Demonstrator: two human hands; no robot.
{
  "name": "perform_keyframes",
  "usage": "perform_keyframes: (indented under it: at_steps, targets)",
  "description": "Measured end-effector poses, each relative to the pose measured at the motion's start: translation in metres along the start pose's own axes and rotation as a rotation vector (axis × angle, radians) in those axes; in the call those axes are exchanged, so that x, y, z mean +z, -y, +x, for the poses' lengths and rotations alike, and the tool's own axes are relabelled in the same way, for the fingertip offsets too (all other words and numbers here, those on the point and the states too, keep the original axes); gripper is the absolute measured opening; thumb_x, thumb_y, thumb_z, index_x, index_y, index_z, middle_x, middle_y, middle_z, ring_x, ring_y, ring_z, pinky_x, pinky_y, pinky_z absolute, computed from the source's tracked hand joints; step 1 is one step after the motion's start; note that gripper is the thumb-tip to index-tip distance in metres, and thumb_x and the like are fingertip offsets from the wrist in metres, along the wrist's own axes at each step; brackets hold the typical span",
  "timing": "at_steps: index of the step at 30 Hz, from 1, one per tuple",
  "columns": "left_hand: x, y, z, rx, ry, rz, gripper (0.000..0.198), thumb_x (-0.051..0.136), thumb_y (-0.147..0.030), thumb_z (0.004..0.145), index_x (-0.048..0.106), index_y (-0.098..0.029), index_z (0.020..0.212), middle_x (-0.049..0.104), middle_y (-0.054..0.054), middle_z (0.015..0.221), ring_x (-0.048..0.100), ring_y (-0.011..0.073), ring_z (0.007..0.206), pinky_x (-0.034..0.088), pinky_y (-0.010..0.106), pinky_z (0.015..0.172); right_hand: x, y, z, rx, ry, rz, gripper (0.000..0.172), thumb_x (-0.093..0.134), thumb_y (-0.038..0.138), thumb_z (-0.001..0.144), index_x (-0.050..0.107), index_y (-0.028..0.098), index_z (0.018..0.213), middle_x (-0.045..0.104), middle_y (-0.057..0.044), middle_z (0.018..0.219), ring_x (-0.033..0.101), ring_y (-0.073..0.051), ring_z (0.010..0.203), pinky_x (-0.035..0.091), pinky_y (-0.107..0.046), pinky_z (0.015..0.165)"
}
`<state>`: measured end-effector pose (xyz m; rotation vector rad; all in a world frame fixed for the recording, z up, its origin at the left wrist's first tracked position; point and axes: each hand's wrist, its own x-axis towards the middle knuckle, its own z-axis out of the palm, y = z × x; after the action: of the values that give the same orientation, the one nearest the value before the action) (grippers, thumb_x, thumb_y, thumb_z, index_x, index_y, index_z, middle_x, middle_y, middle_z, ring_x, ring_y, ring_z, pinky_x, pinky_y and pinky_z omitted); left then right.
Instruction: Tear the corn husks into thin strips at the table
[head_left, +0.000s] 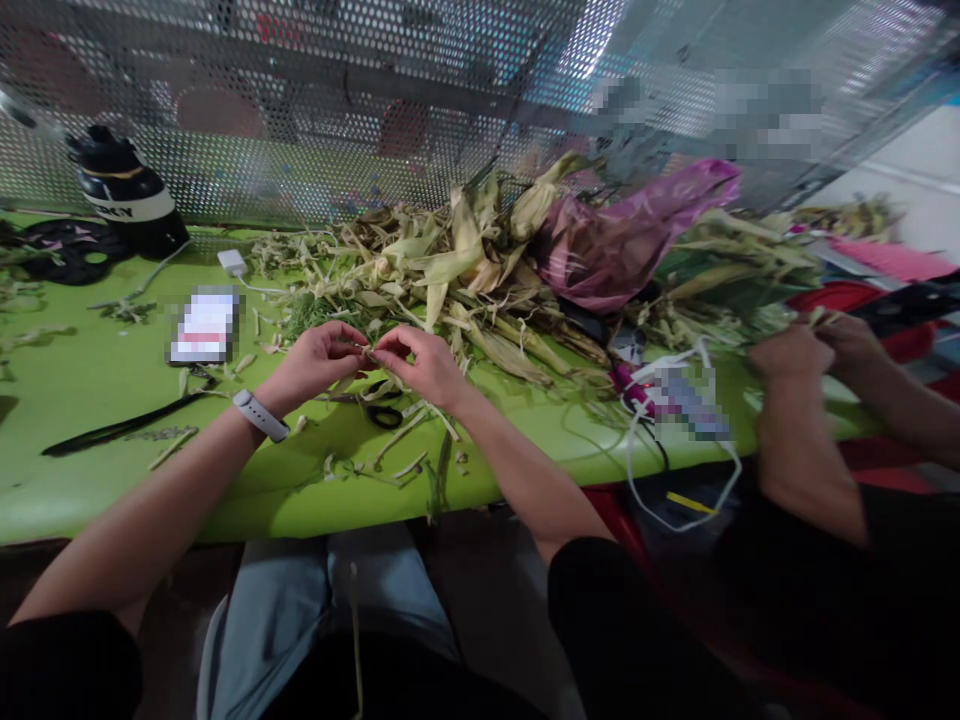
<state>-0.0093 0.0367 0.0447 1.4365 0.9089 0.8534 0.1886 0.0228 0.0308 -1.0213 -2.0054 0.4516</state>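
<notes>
My left hand, with a pale band on its wrist, and my right hand meet over the table with their fingertips pinched together. Between them is a small pale green strip of plant, perhaps corn husk, mostly covered by the fingers. Black-handled scissors lie on the table just below my hands. Green scraps are scattered nearer the front edge. Behind my hands spreads a heap of corn husks, with a bunch of fine green leaves at its near left side.
A phone, a black strap and a black bottle occupy the left. A purple plastic bag rests against the husks. White cables loop over the front edge. At right, a co-worker's hands work on something green.
</notes>
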Motion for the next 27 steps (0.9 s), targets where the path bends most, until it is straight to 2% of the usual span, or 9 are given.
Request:
perform_keyframes:
  at_steps: [3, 9, 12, 20, 27]
  targets:
    - [0.0001, -0.0004, -0.0004, 0.002, 0.01, -0.021, 0.023, 0.073, -0.013, 0.073, 0.061, -0.014, 0.092, 0.077, 0.007, 0.083, 0.075, 0.0196, 0.085, 0.056, 0.027, 0.073, -0.0012, 0.0016, -0.0011, 0.053, -0.006, 0.018, 0.02, 0.061, 0.038, 0.089, 0.064, 0.018, 0.094, 0.067, -0.003, 0.084, 0.058, -0.014, 0.071, 0.048, -0.028, 0.069]
    - [0.0006, -0.0031, -0.0007, -0.02, -0.026, -0.089, 0.014, 0.067, -0.021, 0.08, 0.067, -0.013, 0.092, 0.076, 0.004, 0.08, 0.074, 0.016, 0.076, 0.056, 0.025, 0.071, -0.008, 0.0007, -0.0016, 0.06, -0.016, 0.062, 0.022, 0.061, 0.032, 0.085, 0.058, 0.019, 0.103, 0.064, -0.001, 0.08, 0.058, -0.014, 0.071, 0.049, -0.028, 0.071]
    - [0.0004, -0.0022, -0.0001, -0.018, -0.022, -0.126, 0.013, 0.069, -0.021, 0.079, 0.068, -0.013, 0.09, 0.075, 0.004, 0.079, 0.074, 0.0147, 0.074, 0.056, 0.025, 0.073, -0.0091, 0.0, -0.0007, 0.054, 0.011, 0.092, 0.022, 0.059, 0.031, 0.085, 0.056, 0.018, 0.103, 0.063, -0.001, 0.08, 0.057, -0.013, 0.07, 0.049, -0.028, 0.07]
    - [-0.005, 0.0038, 0.0012, 0.016, 0.053, -0.101, 0.029, 0.079, -0.03, 0.075, 0.071, -0.014, 0.098, 0.076, 0.006, 0.083, 0.073, 0.0165, 0.076, 0.056, 0.027, 0.07, -0.0091, 0.0015, -0.0012, 0.037, 0.019, 0.082, 0.019, 0.058, 0.028, 0.084, 0.056, 0.019, 0.101, 0.062, -0.001, 0.08, 0.056, -0.013, 0.071, 0.049, -0.029, 0.071]
    - [-0.0042, 0.0024, 0.0006, -0.014, 0.103, -0.094, 0.043, 0.084, -0.038, 0.07, 0.067, -0.014, 0.101, 0.076, 0.007, 0.088, 0.073, 0.0176, 0.08, 0.055, 0.028, 0.073, -0.0095, 0.0014, -0.0014, -0.013, 0.013, 0.07, 0.018, 0.057, 0.027, 0.085, 0.057, 0.019, 0.101, 0.063, -0.001, 0.081, 0.057, -0.013, 0.072, 0.049, -0.028, 0.071]
